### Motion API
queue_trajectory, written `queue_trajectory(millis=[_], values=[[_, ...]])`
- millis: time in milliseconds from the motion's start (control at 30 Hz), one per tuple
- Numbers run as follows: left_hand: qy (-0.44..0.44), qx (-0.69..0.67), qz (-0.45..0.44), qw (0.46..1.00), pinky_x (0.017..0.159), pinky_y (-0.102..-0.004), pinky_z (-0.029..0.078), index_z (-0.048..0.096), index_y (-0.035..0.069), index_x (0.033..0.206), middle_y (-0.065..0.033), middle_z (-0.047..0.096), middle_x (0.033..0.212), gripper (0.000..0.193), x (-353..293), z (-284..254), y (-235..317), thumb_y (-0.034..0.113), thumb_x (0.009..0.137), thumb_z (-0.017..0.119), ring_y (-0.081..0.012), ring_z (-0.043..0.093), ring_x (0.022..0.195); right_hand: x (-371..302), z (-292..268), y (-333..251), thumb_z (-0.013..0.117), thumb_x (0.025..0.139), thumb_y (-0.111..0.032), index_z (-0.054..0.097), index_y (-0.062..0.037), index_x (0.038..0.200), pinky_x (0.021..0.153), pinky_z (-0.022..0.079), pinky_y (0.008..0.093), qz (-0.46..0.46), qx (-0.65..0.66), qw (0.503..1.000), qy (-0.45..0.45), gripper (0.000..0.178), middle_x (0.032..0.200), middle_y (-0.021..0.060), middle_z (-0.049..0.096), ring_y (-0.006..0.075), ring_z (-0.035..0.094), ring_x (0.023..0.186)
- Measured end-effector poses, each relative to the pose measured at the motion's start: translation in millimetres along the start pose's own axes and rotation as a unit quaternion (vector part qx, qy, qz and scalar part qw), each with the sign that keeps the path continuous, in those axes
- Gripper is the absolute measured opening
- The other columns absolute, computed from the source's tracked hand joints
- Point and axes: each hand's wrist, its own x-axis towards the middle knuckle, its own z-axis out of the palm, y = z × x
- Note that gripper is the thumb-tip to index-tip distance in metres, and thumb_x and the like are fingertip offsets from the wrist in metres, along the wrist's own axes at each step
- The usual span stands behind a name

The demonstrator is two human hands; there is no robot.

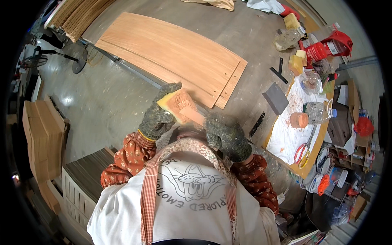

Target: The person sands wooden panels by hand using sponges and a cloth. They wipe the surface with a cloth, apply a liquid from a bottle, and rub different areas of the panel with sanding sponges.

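Note:
Both my hands wear dark, dusty gloves and are close together in front of my chest. My left hand (157,118) is closed on a yellow sponge block (176,103) with orange-tan putty smeared over its face. My right hand (227,138) is closed on a flat tool coated in the same putty, apparently a putty knife (193,115); its tip touches the putty on the sponge, and its handle is hidden in the glove. Just beyond my hands lie wood-grain panels (167,53) on the worktable (253,41), with small holes near their right end.
To the right, a white cloth (281,141) bears plastic bottles (318,113), an orange cap-like piece (299,120) and scissors (304,153). A dark grey block (275,99) and black strips (279,72) lie nearer. Stacked boards (83,175), cardboard (43,139) and a fan (34,61) stand left.

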Motion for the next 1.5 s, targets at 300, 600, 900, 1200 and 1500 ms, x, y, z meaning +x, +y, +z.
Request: queue_trajectory(millis=[300, 600, 900, 1200, 1500], values=[[-0.036, 0.044, 0.042, 0.997, 0.100, -0.0318, 0.042, 0.041, 0.004, 0.135, -0.0100, 0.049, 0.130, 0.078, 1.1, 11.7, 4.5, 0.026, 0.071, 0.080, -0.0206, 0.048, 0.119, -0.3, 0.6, -11.1, 0.061, 0.082, -0.011, 0.059, 0.0001, 0.117, 0.059, 0.047, 0.0366, -0.005, -0.210, 0.976, 0.053, 0.036, 0.079, 0.0100, 0.058, 0.0231, 0.057, 0.072], [0.044, -0.016, 0.026, 0.999, 0.095, -0.0320, 0.045, 0.044, 0.004, 0.133, -0.0096, 0.050, 0.129, 0.072, -0.7, 13.3, 1.6, 0.009, 0.070, 0.077, -0.0193, 0.050, 0.114, -12.4, 4.9, -16.8, 0.063, 0.081, -0.022, 0.056, 0.0060, 0.117, 0.054, 0.046, 0.0381, -0.067, -0.294, 0.953, 0.029, 0.046, 0.083, 0.0128, 0.060, 0.0255, 0.058, 0.069], [0.029, 0.242, 0.144, 0.959, 0.092, -0.0327, 0.049, 0.044, 0.004, 0.132, -0.0132, 0.054, 0.123, 0.072, 8.6, 27.0, 23.7, 0.009, 0.069, 0.081, -0.0224, 0.051, 0.117, -30.7, -21.3, -2.0, 0.060, 0.080, -0.012, 0.064, -0.0027, 0.105, 0.061, 0.049, 0.0386, 0.077, -0.274, 0.948, 0.141, 0.026, 0.083, 0.0145, 0.066, 0.0306, 0.062, 0.065], [-0.183, 0.770, 0.362, 0.492, 0.088, -0.0424, 0.046, 0.052, 0.010, 0.127, -0.0141, 0.054, 0.123, 0.058, 54.9, 85.0, 61.9, 0.015, 0.071, 0.067, -0.0314, 0.056, 0.104, -76.5, -31.3, 21.3, 0.059, 0.081, -0.006, 0.063, -0.0036, 0.102, 0.075, 0.052, 0.0341, 0.093, -0.297, 0.933, 0.183, 0.021, 0.105, 0.0123, 0.065, 0.0272, 0.065, 0.088], [-0.224, 0.841, 0.378, 0.317, 0.083, -0.0392, 0.046, 0.056, 0.014, 0.122, -0.0103, 0.054, 0.127, 0.047, 69.7, 74.0, 61.1, 0.015, 0.075, 0.056, -0.0269, 0.055, 0.104, -98.0, -53.0, 23.5, 0.059, 0.080, 0.000, 0.063, -0.0050, 0.101, 0.076, 0.054, 0.0338, 0.098, -0.381, 0.887, 0.240, 0.022, 0.099, 0.0118, 0.066, 0.0273, 0.065, 0.091]])
